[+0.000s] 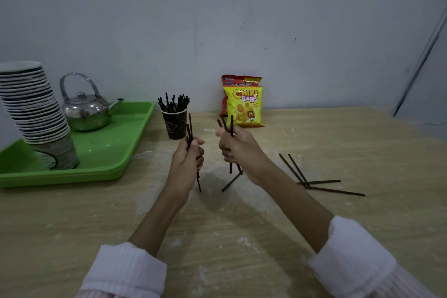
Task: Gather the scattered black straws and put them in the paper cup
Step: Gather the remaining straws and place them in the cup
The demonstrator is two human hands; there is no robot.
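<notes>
Head view: the left hand [187, 159] has its fingers curled round a small bundle of thin black plastic straws [189, 128], held upright above the pale wooden table [314, 140]. The right hand [238, 150] likewise grips a second bundle [231, 126], ends up. Both bundles stand just right of the dark paper cup [175, 123], which already holds a cluster of straws [173, 103]. The upright hold is judged to suit dropping them end-first into the cup. Four loose straws [314, 182] lie crossed on the table, well right of the hands, untouched. Task judged partly done. A green plastic tray [116, 147] at left carries a steel kettle [84, 111] and stacked cups [31, 104].
</notes>
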